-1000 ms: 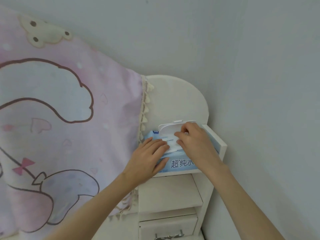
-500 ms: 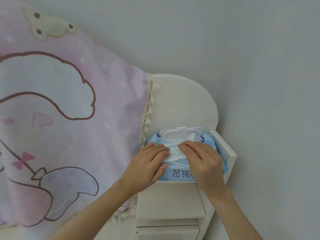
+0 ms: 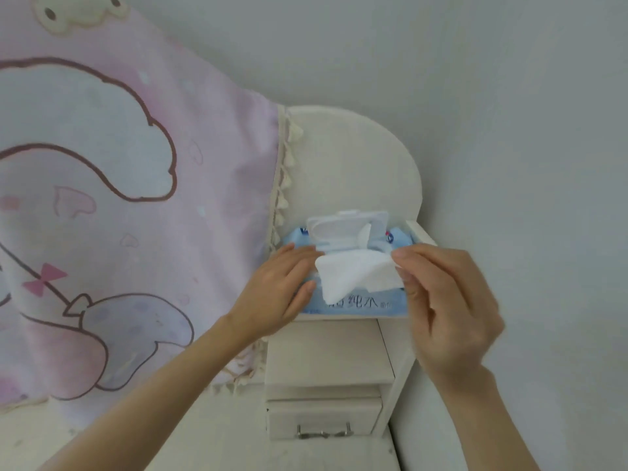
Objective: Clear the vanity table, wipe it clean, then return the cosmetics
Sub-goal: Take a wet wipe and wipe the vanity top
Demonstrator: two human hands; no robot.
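Between your fingers: right hand pinches a wet wipe half out; left hand flat, pinning the pack. Wiping not begun.

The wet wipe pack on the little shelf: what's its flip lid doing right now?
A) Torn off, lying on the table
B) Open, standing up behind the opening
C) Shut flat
B: the white lid stands up behind the opening of the blue wipe pack, while the right hand pinches a wipe.
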